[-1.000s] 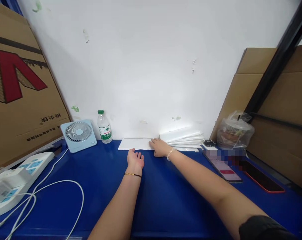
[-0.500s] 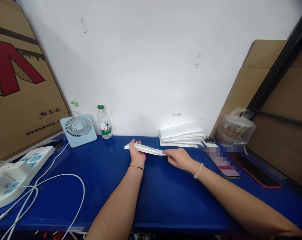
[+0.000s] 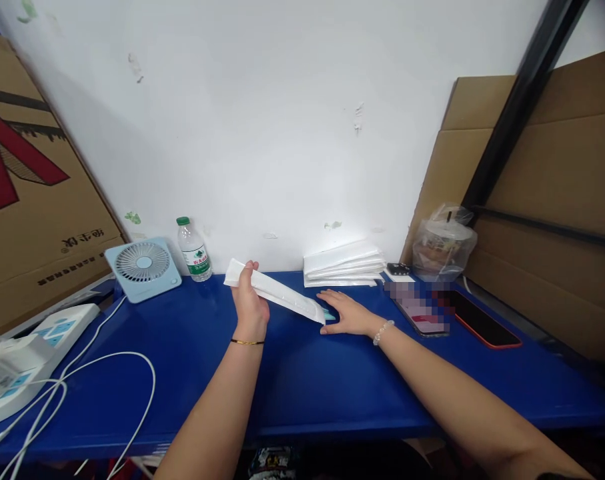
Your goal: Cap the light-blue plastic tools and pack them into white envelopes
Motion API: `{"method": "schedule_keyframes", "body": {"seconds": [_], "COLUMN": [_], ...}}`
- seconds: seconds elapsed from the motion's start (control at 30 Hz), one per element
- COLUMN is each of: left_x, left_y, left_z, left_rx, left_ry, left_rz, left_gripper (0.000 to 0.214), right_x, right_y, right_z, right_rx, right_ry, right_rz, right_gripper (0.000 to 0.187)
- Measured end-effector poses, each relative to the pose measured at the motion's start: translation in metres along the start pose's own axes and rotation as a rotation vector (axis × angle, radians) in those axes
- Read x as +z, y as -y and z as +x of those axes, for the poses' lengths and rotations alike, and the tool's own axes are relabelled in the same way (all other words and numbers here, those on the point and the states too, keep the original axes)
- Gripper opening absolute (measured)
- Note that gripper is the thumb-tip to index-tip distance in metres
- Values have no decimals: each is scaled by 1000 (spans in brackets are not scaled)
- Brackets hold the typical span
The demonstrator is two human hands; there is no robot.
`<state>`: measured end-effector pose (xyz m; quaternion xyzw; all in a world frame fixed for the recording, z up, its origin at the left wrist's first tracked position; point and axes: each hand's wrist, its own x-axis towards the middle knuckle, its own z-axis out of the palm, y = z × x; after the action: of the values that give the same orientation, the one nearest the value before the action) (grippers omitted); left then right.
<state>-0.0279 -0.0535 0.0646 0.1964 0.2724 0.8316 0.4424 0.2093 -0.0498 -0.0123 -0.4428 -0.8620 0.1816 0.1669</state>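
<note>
My left hand [image 3: 251,303] is closed around a long, narrow white packet [image 3: 282,293], its thumb lying over the upper side. The packet slants down to the right above the blue table. At its lower right end a small light-teal piece [image 3: 328,315] pokes out; what it belongs to is hidden inside. My right hand [image 3: 349,313] is beside that end with thumb and fingers spread apart. Just behind it, against the wall, lies a stack of similar flat white packets [image 3: 342,265].
On the left stand a blue fan [image 3: 145,267], a water bottle [image 3: 195,250] and a white power strip [image 3: 72,330] with loose cables. To the right are two phones [image 3: 422,313] and a bagged drink cup [image 3: 442,250]. Cardboard [image 3: 557,180] flanks the blue table [image 3: 332,387].
My right hand has let go of the packet's right end and spread its fingers. The packet now tilts more steeply, with the teal piece showing. The whole view has shifted.
</note>
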Motion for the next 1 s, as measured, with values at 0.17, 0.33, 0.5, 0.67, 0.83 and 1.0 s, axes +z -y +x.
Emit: {"method": "schedule_keyframes", "body": {"seconds": [0.17,0.33,0.5,0.67,0.83,1.0], "left_x": [7,8,12,24,28,11], "left_y": [-24,-47,-71,-99,-121,-113], "left_z": [0,5,14,14,16,29], "left_rx": [41,83,111,125,217,468], "left_ry": [37,30,34,95,158,341], "left_rz": [45,120,156,189,203,437], "left_gripper": [30,28,24,22,26,50], "right_x": [4,12,14,13,12,10], "right_y": [16,23,17,14,15,14], "right_z": [5,13,12,10,9,2], "right_rx": [-46,-113,-125,-125,-144,-149], "right_ry": [-6,-20,5,20,41,69], "right_rz": [-30,-88,-116,-105,-110,-102], "right_gripper": [95,73,66,70,68,64]}}
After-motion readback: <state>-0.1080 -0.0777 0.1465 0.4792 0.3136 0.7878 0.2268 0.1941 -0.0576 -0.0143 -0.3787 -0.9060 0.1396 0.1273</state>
